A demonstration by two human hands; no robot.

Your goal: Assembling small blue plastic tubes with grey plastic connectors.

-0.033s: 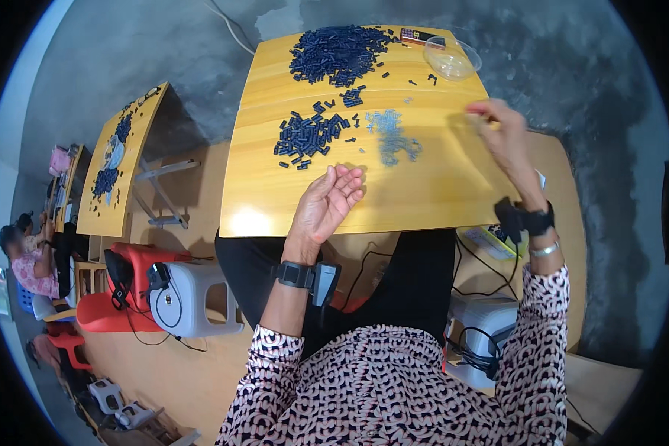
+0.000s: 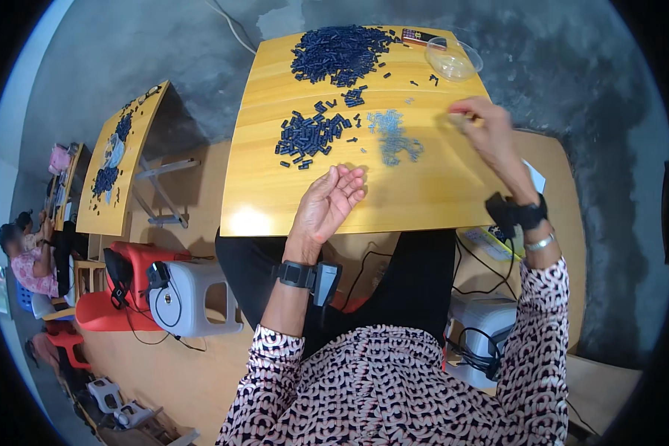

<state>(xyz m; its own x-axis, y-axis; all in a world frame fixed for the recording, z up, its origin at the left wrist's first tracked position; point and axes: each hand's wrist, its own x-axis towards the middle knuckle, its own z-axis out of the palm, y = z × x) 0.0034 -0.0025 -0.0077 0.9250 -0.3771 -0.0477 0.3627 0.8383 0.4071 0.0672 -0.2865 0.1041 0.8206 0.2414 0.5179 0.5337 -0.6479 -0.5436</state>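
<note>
My left hand point(image 2: 330, 197) rests palm up over the table's near edge, its fingers loosely curled and nothing visible in the palm. Just beyond it is a small pile of short dark blue plastic pieces point(image 2: 308, 137). A cluster of tiny clear, bluish pieces point(image 2: 394, 137) lies right of that pile. My right hand point(image 2: 487, 134) is above the table's right side, blurred by motion. Its fingers are bent together as in a pinch, with something red at the tips; what they hold is too smeared to make out.
On the yellow table point(image 2: 275, 212), a bigger heap of dark pieces point(image 2: 338, 53) lies at the far side, beside a clear round container point(image 2: 452, 59) and a dark-and-red phone-like object point(image 2: 424, 37). Stools point(image 2: 193, 297) and another table point(image 2: 134, 156) stand left; a person point(image 2: 33, 260) sits beyond.
My right hand has shifted a little to the left over the table. My left hand has stayed in place.
</note>
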